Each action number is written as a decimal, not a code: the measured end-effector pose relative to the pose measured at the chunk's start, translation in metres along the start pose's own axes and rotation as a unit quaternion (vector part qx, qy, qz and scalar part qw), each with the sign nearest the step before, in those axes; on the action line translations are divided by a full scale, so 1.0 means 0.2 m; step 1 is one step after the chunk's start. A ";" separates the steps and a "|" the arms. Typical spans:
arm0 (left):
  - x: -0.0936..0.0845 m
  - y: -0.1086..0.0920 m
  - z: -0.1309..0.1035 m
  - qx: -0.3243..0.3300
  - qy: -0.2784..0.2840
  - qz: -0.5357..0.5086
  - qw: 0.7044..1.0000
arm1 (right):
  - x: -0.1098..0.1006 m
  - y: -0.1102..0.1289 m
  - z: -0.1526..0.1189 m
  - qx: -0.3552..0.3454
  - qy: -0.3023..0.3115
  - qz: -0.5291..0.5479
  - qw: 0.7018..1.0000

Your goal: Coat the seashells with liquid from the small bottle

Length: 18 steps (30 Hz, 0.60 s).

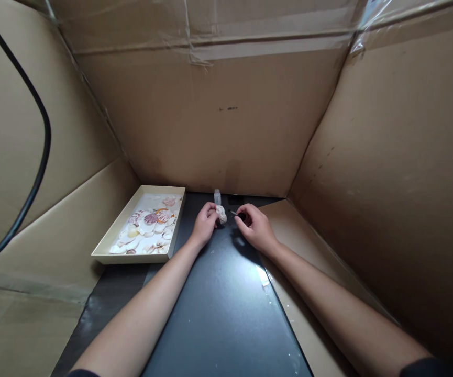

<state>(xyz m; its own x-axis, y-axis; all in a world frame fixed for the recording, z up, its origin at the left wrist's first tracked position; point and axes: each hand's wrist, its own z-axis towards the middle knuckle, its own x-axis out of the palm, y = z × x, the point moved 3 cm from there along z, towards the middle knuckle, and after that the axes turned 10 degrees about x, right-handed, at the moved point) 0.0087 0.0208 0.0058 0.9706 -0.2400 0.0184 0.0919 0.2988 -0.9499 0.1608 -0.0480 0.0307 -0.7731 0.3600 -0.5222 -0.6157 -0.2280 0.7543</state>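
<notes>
My left hand (206,222) is closed on a small, rough, whitish seashell (221,214), pinched between thumb and fingers just above the dark tabletop. To its right, my right hand (254,226) is closed around a small dark-handled brush (241,215). Its thin pale tip points left toward the shell, with a narrow gap between them. Much of the brush handle is hidden by the fingers. Behind my left hand stands a small clear bottle (217,197); its lower part is partly covered by the hand and shell.
On the left a cream tray (135,258) holds many flat shells, some purple-striped. Cardboard walls (218,125) enclose the table (214,319) at back and sides. A cardboard sheet (300,235) lies along the right. A black cable (46,136) hangs at upper left.
</notes>
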 end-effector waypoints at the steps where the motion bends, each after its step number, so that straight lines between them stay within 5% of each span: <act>1: 0.00 0.00 0.00 0.002 0.000 0.002 1.000 | 0.00 0.00 0.00 0.001 -0.004 -0.001 1.000; 7: 0.00 0.00 0.00 0.003 0.006 -0.002 1.000 | 0.01 0.02 -0.01 -0.032 0.044 0.040 0.998; 18: 0.00 -0.01 0.00 0.003 0.002 -0.010 1.000 | 0.01 0.00 -0.01 -0.005 0.019 0.029 0.999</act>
<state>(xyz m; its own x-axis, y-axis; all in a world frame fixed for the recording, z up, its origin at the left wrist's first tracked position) 0.0089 0.0207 0.0076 0.9678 -0.2492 0.0354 0.1120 0.3004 -0.9472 0.1596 -0.0488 0.0300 -0.8125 0.3107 -0.4933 -0.5713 -0.2561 0.7797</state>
